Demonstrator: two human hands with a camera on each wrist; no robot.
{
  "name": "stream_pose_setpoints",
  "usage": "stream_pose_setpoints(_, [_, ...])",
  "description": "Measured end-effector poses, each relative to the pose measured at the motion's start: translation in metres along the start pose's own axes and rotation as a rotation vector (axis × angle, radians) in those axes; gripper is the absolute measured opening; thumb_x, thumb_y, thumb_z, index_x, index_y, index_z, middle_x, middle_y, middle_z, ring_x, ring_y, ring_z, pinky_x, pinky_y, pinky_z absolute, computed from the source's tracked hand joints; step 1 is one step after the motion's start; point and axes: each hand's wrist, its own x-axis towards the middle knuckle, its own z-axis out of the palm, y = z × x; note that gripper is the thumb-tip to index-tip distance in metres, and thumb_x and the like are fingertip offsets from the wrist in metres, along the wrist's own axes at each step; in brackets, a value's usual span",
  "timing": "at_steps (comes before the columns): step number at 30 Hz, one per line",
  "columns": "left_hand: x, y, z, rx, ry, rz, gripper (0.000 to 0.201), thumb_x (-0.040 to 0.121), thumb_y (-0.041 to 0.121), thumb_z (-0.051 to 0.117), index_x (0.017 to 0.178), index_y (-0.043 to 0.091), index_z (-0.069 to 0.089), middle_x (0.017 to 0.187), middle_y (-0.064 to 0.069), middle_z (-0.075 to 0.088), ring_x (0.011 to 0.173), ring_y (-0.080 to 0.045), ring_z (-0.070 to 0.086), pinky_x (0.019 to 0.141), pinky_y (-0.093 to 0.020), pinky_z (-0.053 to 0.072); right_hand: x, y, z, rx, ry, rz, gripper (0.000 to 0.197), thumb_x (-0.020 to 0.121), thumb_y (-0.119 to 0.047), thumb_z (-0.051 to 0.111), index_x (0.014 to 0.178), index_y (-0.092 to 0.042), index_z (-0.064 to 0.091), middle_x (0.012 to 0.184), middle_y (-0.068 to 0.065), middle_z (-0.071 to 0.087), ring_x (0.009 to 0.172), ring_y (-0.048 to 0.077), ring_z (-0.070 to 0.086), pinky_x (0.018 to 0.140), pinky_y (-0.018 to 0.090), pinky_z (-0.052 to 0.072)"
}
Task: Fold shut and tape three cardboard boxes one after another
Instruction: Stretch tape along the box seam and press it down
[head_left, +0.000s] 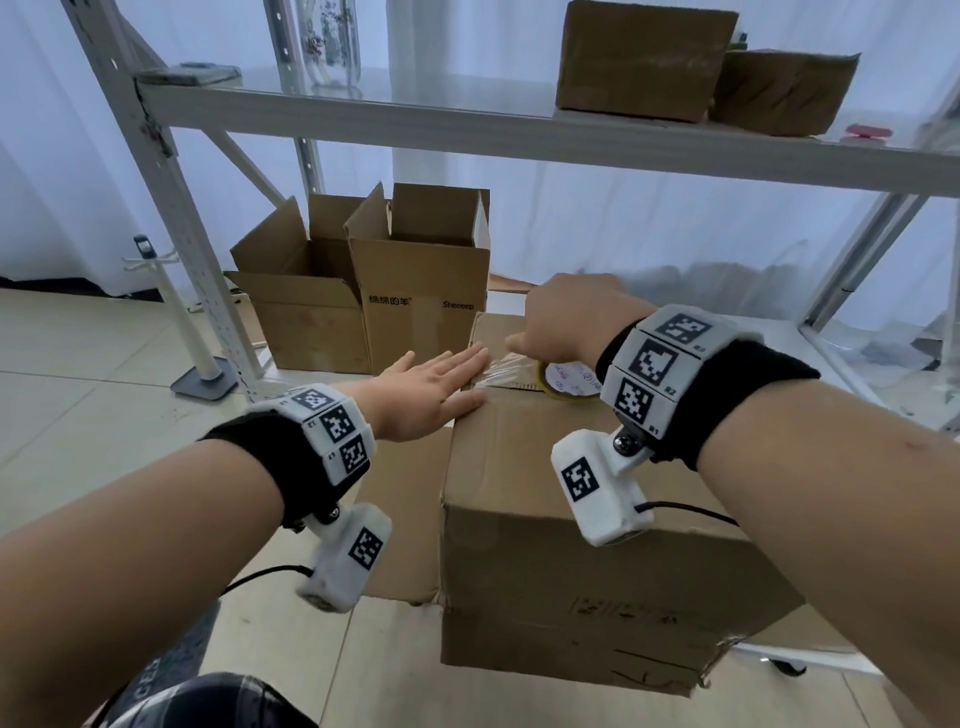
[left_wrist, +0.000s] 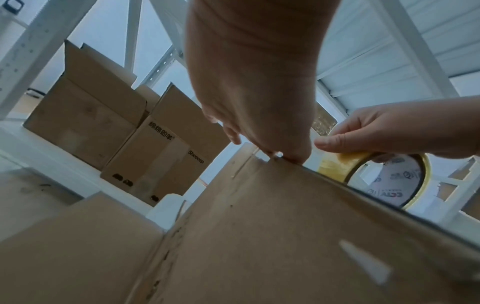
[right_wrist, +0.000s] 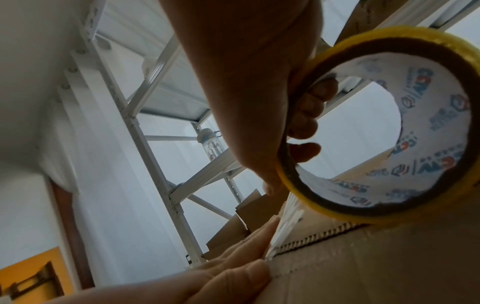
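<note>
Cardboard box (head_left: 582, 499), flaps folded shut, sits on the tiled floor right in front of the person. L hand (head_left: 431, 387) lies flat w/ straight fingers on the box's top left edge, fingertips pressing the loose end of a clear tape strip (head_left: 501, 370) onto the cardboard, holding nothing. R hand (head_left: 571, 319) has its grip curled round the tape roll (head_left: 569, 382), yellowish w/ a printed white core; in the R wrist view the fingers (right_wrist: 309, 121) hook through the core and the roll's rim rests on the box top at the flap seam. The strip runs from under the L fingertips to the roll, just beside it. Behind, on the floor near a white shelf frame (head_left: 171, 208), two more boxes stand side by side, touching, flaps up: a plain open box (head_left: 296, 306) and a printed open box (head_left: 421, 306) marked "Sheeeep". On the shelf above, at right, sit two closed boxes (head_left: 644, 57), next to each other. A clear bottle (head_left: 332, 47) stands further left on the same shelf.
</note>
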Motion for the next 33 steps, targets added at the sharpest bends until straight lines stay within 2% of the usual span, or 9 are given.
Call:
stream_pose_setpoints(3, [-0.001,0.003,-0.001,0.067,-0.002,-0.004,0.060,0.098,0.055,0.008,0.150,0.035,-0.014,0.158,0.015,-0.014,0.146,-0.007,-0.004,0.116,-0.042,-0.011,-0.003,0.001,-0.007,-0.084,0.028,-0.004,0.035,0.100,-0.043,0.038,0.106,-0.016,0.059,0.092,0.002,0.052,0.083,0.020,0.048,0.074,0.033,0.035])
stream_pose_setpoints(5, [-0.002,0.004,-0.002,0.112,-0.008,-0.003,0.060,0.098,0.056,0.007,0.150,0.034,-0.015,0.158,0.015,-0.014,0.147,-0.008,-0.004,0.116,-0.041,-0.012,-0.006,0.004,-0.013,-0.174,0.018,-0.005,0.035,0.099,-0.049,0.036,0.096,-0.018,0.053,0.091,0.001,0.050,0.084,0.020,0.048,0.075,0.033,0.036])
stream_pose_setpoints(7, [-0.001,0.006,-0.003,0.143,-0.012,-0.010,0.061,0.098,0.056,0.005,0.150,0.033,-0.015,0.158,0.014,-0.015,0.147,-0.008,-0.005,0.116,-0.041,-0.014,-0.007,0.005,-0.014,-0.240,-0.011,-0.008,0.037,0.099,-0.053,0.035,0.094,-0.020,0.050,0.091,0.000,0.050,0.085,0.020,0.049,0.076,0.033,0.037])
stream_pose_setpoints(11, [-0.003,0.012,-0.008,0.166,-0.050,-0.034,0.069,0.094,0.063,0.005,0.150,0.029,-0.016,0.158,0.012,-0.017,0.146,-0.010,-0.009,0.116,-0.043,-0.016,-0.003,0.001,0.002,-0.287,-0.059,-0.011,0.041,0.099,-0.051,0.036,0.109,-0.020,0.060,0.098,-0.001,0.057,0.097,0.019,0.057,0.076,0.033,0.037])
stream_pose_setpoints(15, [-0.004,0.024,-0.015,0.267,-0.066,-0.049,0.086,0.087,0.073,0.011,0.151,0.022,-0.013,0.159,0.005,-0.014,0.146,-0.011,-0.010,0.115,-0.041,-0.017,-0.002,-0.001,0.013,-0.306,-0.016,-0.041,0.034,0.099,-0.045,0.040,0.108,-0.020,0.062,0.106,-0.002,0.062,0.104,0.020,0.057,0.075,0.033,0.037])
stream_pose_setpoints(19, [-0.003,0.026,-0.017,0.248,-0.033,-0.022,0.086,0.089,0.070,0.019,0.153,0.017,-0.006,0.160,0.001,-0.011,0.146,-0.010,-0.014,0.115,-0.034,-0.014,-0.002,0.000,0.016,-0.296,0.007,-0.040,0.032,0.099,-0.044,0.042,0.108,-0.020,0.062,0.108,-0.001,0.062,0.104,0.020,0.057,0.076,0.034,0.038])
stream_pose_setpoints(23, [-0.003,0.033,-0.013,0.280,-0.046,-0.031,0.082,0.094,0.064,0.015,0.152,0.012,-0.011,0.159,-0.004,-0.015,0.146,-0.014,-0.013,0.114,-0.027,-0.011,-0.002,-0.002,0.020,-0.305,0.037,-0.034,0.030,0.099,-0.040,0.044,0.111,-0.019,0.061,0.112,0.001,0.063,0.105,0.021,0.058,0.077,0.033,0.038])
stream_pose_setpoints(26, [-0.004,0.041,-0.014,0.340,-0.069,-0.073,0.080,0.095,0.062,0.010,0.151,0.011,-0.014,0.159,-0.008,-0.017,0.146,-0.017,-0.015,0.115,-0.030,-0.013,-0.001,-0.005,0.022,-0.319,0.063,-0.059,0.028,0.099,-0.040,0.046,0.112,-0.020,0.061,0.111,0.000,0.064,0.103,0.021,0.060,0.077,0.032,0.039])
stream_pose_setpoints(33, [0.005,0.059,-0.016,0.418,-0.095,-0.125,0.096,0.086,0.075,0.010,0.150,0.007,-0.014,0.158,-0.011,-0.018,0.145,-0.021,-0.019,0.117,-0.038,-0.014,0.000,-0.002,0.021,-0.284,0.110,-0.096,0.026,0.098,-0.039,0.047,0.109,-0.020,0.061,0.107,-0.001,0.065,0.100,0.020,0.060,0.074,0.030,0.036])
